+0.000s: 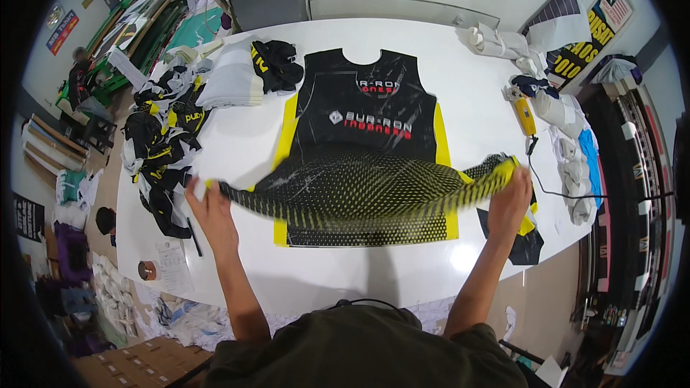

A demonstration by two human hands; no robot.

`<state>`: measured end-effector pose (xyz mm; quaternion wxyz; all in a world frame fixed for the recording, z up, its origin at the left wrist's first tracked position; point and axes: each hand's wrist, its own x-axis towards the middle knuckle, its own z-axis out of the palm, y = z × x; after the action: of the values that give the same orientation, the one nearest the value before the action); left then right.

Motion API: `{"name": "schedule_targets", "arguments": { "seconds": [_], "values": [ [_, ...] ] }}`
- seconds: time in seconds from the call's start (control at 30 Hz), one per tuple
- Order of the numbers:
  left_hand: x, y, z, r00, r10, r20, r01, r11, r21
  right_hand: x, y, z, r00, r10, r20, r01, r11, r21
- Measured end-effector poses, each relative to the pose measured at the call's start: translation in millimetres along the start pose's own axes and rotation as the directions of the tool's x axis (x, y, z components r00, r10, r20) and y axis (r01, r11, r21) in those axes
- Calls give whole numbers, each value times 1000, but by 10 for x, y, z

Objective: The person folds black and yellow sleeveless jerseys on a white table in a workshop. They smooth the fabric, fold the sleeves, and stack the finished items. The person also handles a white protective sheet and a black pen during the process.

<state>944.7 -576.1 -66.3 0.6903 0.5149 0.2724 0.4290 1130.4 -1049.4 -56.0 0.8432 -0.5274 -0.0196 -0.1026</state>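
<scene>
My left hand (214,218) pinches one corner of a black fabric panel with yellow dots (356,194). At the opposite corner my right hand (509,202) grips the same panel. It is raised and billowing between them, blurred by motion. Beneath it, flat black jersey panels with yellow side strips (372,102) lie on the white table (334,275); they bear printed writing, and the raised cloth hides part of their lower half. Next to my right hand, a few more black and yellow cut pieces (517,245) lie on the table, partly covered by my wrist.
At left lie a heap of black, white and yellow cut pieces (161,140), folded pale fabric (232,78), a dark pen (194,237), a paper sheet (173,267) and a brown tape roll (146,270). A corded yellow tool (523,116) and white rolls (574,167) are at right. Another person (81,78) sits far left.
</scene>
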Motion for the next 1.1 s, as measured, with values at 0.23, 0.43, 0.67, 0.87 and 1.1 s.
{"name": "schedule_targets", "arguments": {
  "seconds": [0.23,0.43,0.67,0.87,1.1],
  "values": [
    [2067,-982,1425,979,-95,183,51,972,227,2764,983,458,995,72,-63,-89,938,-336],
    [2901,-193,2354,945,236,225,-318,819,477,3834,258,1417,976,-210,61,217,898,-382],
    [2341,1037,2331,837,493,237,-469,870,-150,3014,-1374,1493,734,-625,266,654,756,-28],
    [1482,744,1515,875,472,103,-473,881,-17,2063,-940,983,833,-546,86,549,801,-237],
    [857,-682,702,967,178,184,-227,930,290,1310,297,43,963,-252,99,270,854,-444]
  ]
}}
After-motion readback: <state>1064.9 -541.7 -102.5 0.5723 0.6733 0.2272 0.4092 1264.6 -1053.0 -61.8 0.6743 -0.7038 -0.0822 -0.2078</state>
